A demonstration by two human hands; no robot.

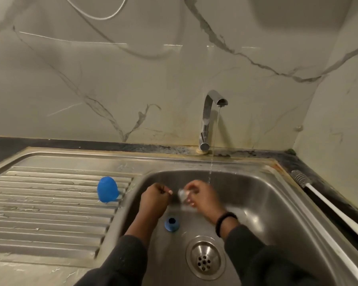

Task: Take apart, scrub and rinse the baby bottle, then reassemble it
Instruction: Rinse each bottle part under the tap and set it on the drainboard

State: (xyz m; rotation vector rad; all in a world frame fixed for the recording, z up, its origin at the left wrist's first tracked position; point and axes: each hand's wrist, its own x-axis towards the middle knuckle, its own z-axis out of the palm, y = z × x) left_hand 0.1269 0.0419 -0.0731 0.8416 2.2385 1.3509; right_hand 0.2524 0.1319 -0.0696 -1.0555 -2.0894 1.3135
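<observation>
While leaning over a steel sink [256, 205], looking down past dark sleeves [120, 263] w/ both forearms reaching into the basin. Nearest: round drain strainer [205, 257] sitting at basin bottom, btwn the two arms. Just beyond it, lying on the basin floor by the left wrist: blue bottle ring [171, 224], dark hole facing up. Right wrist wearing a black band [225, 221].

Mid-basin: left hand [154, 200] curling into a loose fist, fingers pressed together, thumb tip pointing toward the other hand; can't tell if anything is pinched inside. Right hand [204, 198] pinching a small clear bottle part [184, 195] at the fingertips; blurred, so exact shape not telling. Hands near each other but apart.

Left of basin: ribbed drainboard [50, 205] running wet, blue bottle cap [107, 189] standing dome-up near its inner edge, lots of open room around it. Right rim: white-handled bottle brush [322, 201] lying along the narrow dark counter, bristles at the far end.

Farther back: chrome tap [209, 118] running a thin stream [212, 157] into the basin, just beyond the right hand. Behind: marble-look wall [132, 75] closing off back & right corner.
</observation>
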